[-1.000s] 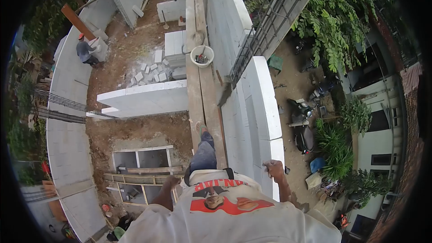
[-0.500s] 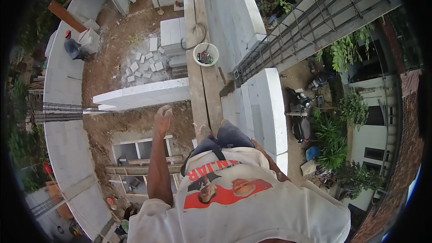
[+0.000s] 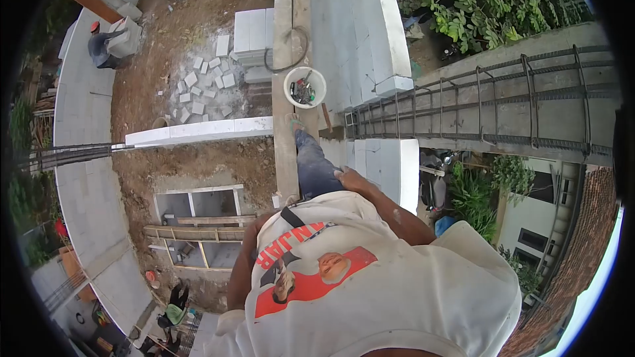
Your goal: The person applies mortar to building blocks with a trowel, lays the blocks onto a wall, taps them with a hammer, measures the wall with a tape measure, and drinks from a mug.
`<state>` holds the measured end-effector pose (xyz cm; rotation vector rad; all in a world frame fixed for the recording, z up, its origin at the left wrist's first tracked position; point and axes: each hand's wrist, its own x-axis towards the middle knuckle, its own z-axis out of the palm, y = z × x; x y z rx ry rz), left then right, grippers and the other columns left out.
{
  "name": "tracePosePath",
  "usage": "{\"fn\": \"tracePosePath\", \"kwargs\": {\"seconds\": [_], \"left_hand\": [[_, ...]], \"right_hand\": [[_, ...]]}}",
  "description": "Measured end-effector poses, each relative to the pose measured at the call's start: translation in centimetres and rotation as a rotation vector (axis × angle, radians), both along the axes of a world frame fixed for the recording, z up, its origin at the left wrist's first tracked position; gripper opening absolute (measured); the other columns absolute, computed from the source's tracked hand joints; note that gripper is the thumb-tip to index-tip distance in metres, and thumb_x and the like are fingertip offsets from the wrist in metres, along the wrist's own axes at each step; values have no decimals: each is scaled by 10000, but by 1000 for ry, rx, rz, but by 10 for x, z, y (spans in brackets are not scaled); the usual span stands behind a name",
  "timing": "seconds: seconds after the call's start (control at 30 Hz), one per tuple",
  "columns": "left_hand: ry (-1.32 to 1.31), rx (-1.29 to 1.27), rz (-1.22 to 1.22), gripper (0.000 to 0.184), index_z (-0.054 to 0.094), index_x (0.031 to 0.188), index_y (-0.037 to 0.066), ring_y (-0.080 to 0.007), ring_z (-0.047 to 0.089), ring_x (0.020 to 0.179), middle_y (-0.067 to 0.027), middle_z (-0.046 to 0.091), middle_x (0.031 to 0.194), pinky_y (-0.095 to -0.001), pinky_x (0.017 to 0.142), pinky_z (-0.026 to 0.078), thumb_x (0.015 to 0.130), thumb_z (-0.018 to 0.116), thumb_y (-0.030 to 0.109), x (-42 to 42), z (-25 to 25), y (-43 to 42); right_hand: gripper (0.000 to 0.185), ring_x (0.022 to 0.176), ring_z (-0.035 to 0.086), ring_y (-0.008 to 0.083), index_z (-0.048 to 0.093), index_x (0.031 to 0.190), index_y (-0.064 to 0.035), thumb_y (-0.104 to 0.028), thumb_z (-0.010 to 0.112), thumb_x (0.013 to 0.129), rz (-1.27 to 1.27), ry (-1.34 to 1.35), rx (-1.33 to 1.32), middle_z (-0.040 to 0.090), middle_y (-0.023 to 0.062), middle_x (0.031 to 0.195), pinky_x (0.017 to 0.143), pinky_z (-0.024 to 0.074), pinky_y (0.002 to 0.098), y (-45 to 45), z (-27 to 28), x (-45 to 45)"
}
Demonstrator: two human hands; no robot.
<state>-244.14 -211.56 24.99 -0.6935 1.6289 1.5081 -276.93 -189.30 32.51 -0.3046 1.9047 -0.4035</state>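
Observation:
My right hand [image 3: 348, 178] rests by the thigh of my dark trousers [image 3: 316, 168]; its fingers are too small and turned away to make out. My left arm [image 3: 243, 268] hangs bent at my side, with the hand hidden behind my shirt [image 3: 403, 277]. One foot [image 3: 293, 121] is on the wooden planks [image 3: 284, 158] that run ahead of me. Just beyond that foot stands a white bucket [image 3: 288, 89] holding several small tools. A loop of dark hose or cable [image 3: 270, 63] lies over the planks behind the bucket.
A steel rebar cage [image 3: 479, 102] extends right beside the block wall [image 3: 390, 178]. Down on the left are scattered white blocks [image 3: 192, 79], a block stack [image 3: 251, 30] and a low wall [image 3: 198, 132]. A person [image 3: 102, 46] handles a large block [image 3: 126, 36].
I have stepped forward along the planks, closer to the bucket. My left hand has swung back out of sight from its outstretched position, and my right hand has come forward to my thigh.

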Motion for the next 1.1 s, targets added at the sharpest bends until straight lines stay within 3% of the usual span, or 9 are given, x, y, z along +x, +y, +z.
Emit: {"fn": "tracePosePath", "kwargs": {"seconds": [0.27,0.37,0.5,0.57,0.67,0.8,0.83,0.93,1.1], "left_hand": [[-124,-32,229,703,497,1514,-1,-412,451,1462,-355,454,1539,-448,1197,378,1006,580,478,-68,-43,-42],[235,-74,216,556,527,1461,-35,-259,607,1255,-207,636,1377,-394,1067,479,1043,589,327,-95,-23,-59],[-60,-69,416,551,553,1425,-56,-260,640,1187,-199,680,1298,-398,1034,496,1028,578,325,-156,12,-96],[-41,-68,364,562,595,1374,-77,-311,662,1185,-225,697,1285,-415,1018,497,1029,556,365,-190,46,-116],[-50,-241,248,611,569,1405,-74,-418,621,1288,-342,636,1342,-425,1084,462,1020,545,400,-205,38,-138],[516,-622,-236,298,702,1134,13,-462,669,1112,-284,696,1138,-523,951,524,955,565,207,-191,-7,-164],[645,-727,-267,208,702,1010,38,-473,670,1054,-259,694,1062,-555,894,537,917,555,151,-190,-7,-170],[296,-587,-119,217,720,1004,53,-462,674,1065,-272,698,1089,-545,895,541,932,546,162,-206,14,-185],[136,-534,76,298,724,1034,21,-463,661,1096,-262,712,1109,-543,916,522,964,546,250,-196,-12,-194]], "right_hand": [[507,1286,574,469,553,1388,35,-343,463,1061,232,9,-83,620,337,1327,1104,426,496,-93,11,-149],[444,1130,658,462,610,1319,28,-302,482,1051,299,61,-133,688,321,1172,1015,493,485,-102,32,-178],[400,1192,653,423,694,1191,14,-307,527,1024,342,-12,-87,693,328,1191,1029,505,482,-114,78,-239],[409,757,721,274,762,982,-16,-409,651,989,-27,-123,103,736,157,765,764,558,422,-103,80,-251],[491,694,692,224,772,853,-51,-526,695,947,174,180,-63,730,117,713,693,531,413,-77,62,-255],[590,760,667,240,755,753,-53,-609,676,933,-87,83,-8,746,139,791,738,507,389,-53,42,-239],[562,974,692,250,793,999,-59,-605,671,939,-162,-55,11,774,147,1046,878,517,381,-47,30,-232],[625,1258,611,268,651,1380,-29,-533,577,1019,-486,-219,-262,660,175,1386,1023,483,434,-10,-21,-185],[565,1260,601,238,623,1405,-24,-438,597,1022,-388,-400,-237,646,157,1395,1033,488,412,9,34,-151]]}}
